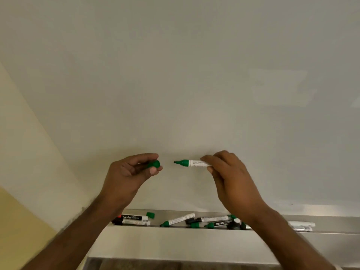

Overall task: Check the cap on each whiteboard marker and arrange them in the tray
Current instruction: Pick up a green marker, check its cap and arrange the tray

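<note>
Running up the left edge is a pale yellow wall (23, 152), meeting the broad white whiteboard (185, 75) that fills most of the view. Low on the left, at the tray's left end, two white-barrelled markers (134, 219) lie side by side, with a loose green cap (150, 214) just beside their right ends. Raised in front of the board, the left hand (128, 172) pinches a small green plastic cap (153, 164) between thumb and fingertips, its other fingers curled in. Apart from it, across a small gap, the uncapped green whiteboard marker (191, 163) is held level, its dark tip pointing left at the cap. The right hand (229, 176) grips that marker's white barrel between thumb and forefinger, the rear of the barrel hidden behind the fingers. Below the hands, the long grey metal tray (175, 238) runs along the board's lower edge. Near its middle lies an uncapped green-nosed marker (177, 219), tilted. Right of it is a jumbled cluster of green and black markers (218, 222), partly covered by the right forearm. Farther right, two more white marker barrels (302, 226) rest in the tray.
</note>
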`<control>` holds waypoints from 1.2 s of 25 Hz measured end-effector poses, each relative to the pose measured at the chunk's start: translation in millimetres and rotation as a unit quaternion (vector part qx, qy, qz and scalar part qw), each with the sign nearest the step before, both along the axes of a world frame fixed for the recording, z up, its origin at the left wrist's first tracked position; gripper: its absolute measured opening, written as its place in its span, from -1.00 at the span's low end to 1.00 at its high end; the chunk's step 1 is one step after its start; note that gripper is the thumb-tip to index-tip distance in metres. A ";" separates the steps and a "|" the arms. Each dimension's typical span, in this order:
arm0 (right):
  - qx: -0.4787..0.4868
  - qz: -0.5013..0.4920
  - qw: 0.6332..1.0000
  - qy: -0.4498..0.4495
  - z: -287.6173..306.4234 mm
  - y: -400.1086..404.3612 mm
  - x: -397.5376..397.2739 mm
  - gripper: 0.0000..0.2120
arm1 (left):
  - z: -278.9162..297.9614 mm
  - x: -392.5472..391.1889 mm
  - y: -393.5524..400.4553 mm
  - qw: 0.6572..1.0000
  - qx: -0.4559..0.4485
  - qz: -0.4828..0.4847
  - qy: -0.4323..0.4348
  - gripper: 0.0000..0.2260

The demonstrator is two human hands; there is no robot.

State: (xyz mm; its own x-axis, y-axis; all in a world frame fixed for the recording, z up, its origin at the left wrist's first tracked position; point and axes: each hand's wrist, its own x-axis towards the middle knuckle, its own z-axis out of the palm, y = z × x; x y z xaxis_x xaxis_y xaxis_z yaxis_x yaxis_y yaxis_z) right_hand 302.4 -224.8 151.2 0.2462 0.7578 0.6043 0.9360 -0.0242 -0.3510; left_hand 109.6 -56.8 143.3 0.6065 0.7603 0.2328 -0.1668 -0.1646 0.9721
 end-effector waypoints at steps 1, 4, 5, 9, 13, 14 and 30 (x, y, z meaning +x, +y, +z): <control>0.014 0.009 1.000 0.002 13.9 -4.3 2.2 -0.75 | 14.1 1.3 -5.7 1.000 0.018 0.004 -0.007 -0.74; 0.046 0.029 0.998 -0.012 46.3 -17.3 3.0 -0.72 | 47.0 3.5 -21.4 0.994 0.110 0.016 0.003 -0.79; 0.053 0.036 0.998 -0.019 54.1 -21.7 2.5 -0.72 | 55.4 4.4 -26.4 0.990 0.140 0.016 0.008 -0.80; 0.051 0.053 0.996 -0.040 71.4 -34.6 0.9 -0.72 | 76.4 9.0 -44.1 0.977 0.209 0.016 0.022 -0.81; 0.036 0.082 0.996 -0.031 77.1 -43.8 -2.2 -0.73 | 86.1 10.4 -57.9 0.970 0.238 -0.002 0.038 -0.81; 0.031 0.086 0.996 -0.019 77.8 -45.3 -2.1 -0.73 | 88.2 10.1 -59.6 0.969 0.240 -0.002 0.056 -0.81; -0.019 0.115 0.992 0.047 66.5 -24.1 3.4 -0.81 | 70.7 15.3 -52.0 0.913 0.386 0.030 0.130 -0.82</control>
State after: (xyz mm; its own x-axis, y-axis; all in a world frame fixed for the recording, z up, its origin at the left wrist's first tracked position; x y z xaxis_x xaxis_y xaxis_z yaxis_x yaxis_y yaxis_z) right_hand 305.8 -248.8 217.7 0.1173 0.8228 0.5561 0.8815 0.1716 -0.4399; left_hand 124.9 -108.7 214.0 0.6806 0.4643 0.5667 0.0846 -0.8182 0.5687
